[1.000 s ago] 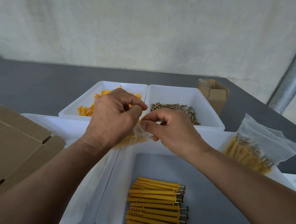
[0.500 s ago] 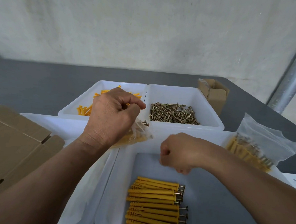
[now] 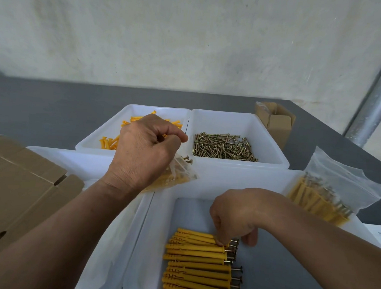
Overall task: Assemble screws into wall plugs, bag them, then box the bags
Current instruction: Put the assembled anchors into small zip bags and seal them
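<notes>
Left hand [image 3: 145, 150], fingers curled tight, grips a crinkled clear film bag [image 3: 180, 173] of plugs above the trays' junction. Right hand [image 3: 236, 215] pinches the farthest of the ribbed yellow assembled plugs [image 3: 198, 266], laid parallel in the near smooth white tray [image 3: 151, 241].

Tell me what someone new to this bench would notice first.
The neat row of yellow plugs with screws in the near white tray, where the right hand has its fingertips on the top ones. Just above it, the left hand grips a clear bag partly filled with the same pieces. Behind are a tray of loose screws and one of bare yellow plugs.
</notes>
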### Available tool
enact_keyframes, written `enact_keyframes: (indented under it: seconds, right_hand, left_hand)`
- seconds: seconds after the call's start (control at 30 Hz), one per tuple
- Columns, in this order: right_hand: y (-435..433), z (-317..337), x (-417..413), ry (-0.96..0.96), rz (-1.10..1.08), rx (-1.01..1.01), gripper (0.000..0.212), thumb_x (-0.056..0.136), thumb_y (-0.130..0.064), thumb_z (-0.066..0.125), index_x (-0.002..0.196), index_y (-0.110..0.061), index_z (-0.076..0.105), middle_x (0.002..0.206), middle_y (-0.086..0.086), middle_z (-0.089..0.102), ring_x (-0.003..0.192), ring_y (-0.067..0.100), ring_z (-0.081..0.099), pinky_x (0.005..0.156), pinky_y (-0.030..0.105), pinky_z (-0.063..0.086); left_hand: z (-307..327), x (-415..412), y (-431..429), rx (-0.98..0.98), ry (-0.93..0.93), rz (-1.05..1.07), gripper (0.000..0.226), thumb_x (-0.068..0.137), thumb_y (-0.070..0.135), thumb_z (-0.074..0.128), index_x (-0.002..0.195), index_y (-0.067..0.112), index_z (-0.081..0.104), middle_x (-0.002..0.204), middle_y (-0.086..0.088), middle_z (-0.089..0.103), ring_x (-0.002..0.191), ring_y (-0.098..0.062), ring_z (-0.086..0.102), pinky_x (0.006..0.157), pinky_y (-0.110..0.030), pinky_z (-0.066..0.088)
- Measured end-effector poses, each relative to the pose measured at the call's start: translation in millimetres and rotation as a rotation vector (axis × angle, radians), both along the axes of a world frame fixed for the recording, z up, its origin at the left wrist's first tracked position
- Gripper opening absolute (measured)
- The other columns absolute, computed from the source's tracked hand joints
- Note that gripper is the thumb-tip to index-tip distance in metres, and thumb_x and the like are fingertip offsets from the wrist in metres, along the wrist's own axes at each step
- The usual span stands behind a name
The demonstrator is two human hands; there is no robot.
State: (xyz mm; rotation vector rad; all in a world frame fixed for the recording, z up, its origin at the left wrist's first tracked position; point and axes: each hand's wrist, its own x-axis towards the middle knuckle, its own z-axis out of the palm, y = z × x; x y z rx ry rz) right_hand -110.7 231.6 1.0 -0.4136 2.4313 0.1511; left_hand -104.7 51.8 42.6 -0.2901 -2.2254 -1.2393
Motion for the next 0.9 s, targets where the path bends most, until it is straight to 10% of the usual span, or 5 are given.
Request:
enact_keyframes:
  seconds: [0.23,0.5,0.9]
  right_hand:
    - [0,-6,-6,0.117,0.023,0.0,0.025,0.08,-0.005,0.051,0.096,-0.006,0.071,0.081,0.012,0.075,0.068,0.021,0.074,0.056,0.025,0.054]
    - [8,-5,-9,0.091,-0.015,-0.061,0.033,0.083,-0.042,0.07,0.099,-0.013,0.066,0.085,0.006,0.071,0.051,0.018,0.067,0.059,0.027,0.055]
    - [0,-6,-5,0.108,0.084,0.03,0.021,0.083,-0.023,0.064,0.091,-0.004,0.068,0.078,0.009,0.066,0.053,0.018,0.058,0.049,0.024,0.047]
  left_hand:
    - [-1,-1,0,0.007,-0.006,-0.002,0.026,0.069,0.022,0.05,0.073,0.032,0.074,0.081,0.008,0.065,0.067,-0.01,0.059,0.064,-0.025,0.044]
    - [0,0,1,0.016,-0.01,0.001,0.026,0.069,0.022,0.05,0.073,0.03,0.075,0.081,0.008,0.065,0.068,-0.01,0.059,0.063,-0.024,0.045]
    - [0,1,0,0.017,-0.009,-0.003,0.026,0.069,0.022,0.051,0.074,0.028,0.076,0.08,0.007,0.066,0.067,-0.01,0.058,0.062,-0.023,0.044]
